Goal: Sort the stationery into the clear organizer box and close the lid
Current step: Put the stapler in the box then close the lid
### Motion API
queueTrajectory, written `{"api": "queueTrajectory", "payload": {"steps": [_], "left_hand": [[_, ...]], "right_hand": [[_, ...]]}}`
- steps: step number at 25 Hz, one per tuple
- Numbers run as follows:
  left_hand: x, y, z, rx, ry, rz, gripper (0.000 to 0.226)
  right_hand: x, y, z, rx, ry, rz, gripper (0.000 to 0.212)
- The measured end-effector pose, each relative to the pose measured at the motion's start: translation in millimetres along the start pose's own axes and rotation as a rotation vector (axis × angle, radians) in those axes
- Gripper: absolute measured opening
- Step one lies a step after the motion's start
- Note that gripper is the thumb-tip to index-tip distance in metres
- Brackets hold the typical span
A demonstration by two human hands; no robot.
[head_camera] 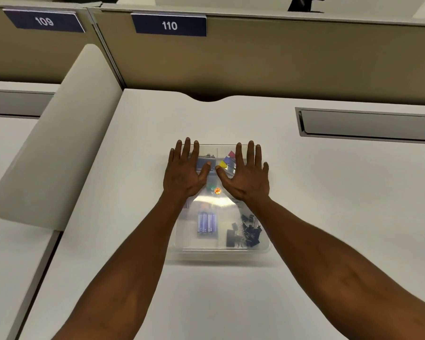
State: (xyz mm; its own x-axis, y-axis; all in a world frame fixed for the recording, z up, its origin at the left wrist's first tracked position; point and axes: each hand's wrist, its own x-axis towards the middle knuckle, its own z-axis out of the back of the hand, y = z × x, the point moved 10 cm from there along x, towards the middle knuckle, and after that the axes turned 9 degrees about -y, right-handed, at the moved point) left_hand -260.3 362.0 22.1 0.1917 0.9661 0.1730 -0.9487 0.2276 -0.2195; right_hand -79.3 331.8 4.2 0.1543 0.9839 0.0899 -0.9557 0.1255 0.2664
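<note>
Both palms are down flat on the lid (214,204) of the clear organizer box (221,249), which sits mid-desk (329,217). Left hand (184,173) and right hand (247,175) lie side by side at the far end, fingers straight and spread, thumbs nearly meeting over the middle. Binder clips (248,233) show through at the near right, blue pens (206,223) near left. Bare desk all round; the cable hatch (366,125) lies well right, panel 110 (169,25) behind.
</note>
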Motion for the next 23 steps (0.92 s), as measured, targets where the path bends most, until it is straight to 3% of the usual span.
{"api": "queueTrajectory", "payload": {"steps": [17,20,23], "left_hand": [[1,3,10,-0.002,-0.030,0.000,0.081],[-13,4,34,-0.024,-0.108,0.059,0.078],[-73,18,34,-0.160,-0.111,0.222,0.085]], "right_hand": [[3,-1,4,0.071,0.032,-0.009,0.106],[-9,0,28,0.198,0.002,0.015,0.099],[-69,-9,31,0.125,-0.070,0.038,0.093]]}}
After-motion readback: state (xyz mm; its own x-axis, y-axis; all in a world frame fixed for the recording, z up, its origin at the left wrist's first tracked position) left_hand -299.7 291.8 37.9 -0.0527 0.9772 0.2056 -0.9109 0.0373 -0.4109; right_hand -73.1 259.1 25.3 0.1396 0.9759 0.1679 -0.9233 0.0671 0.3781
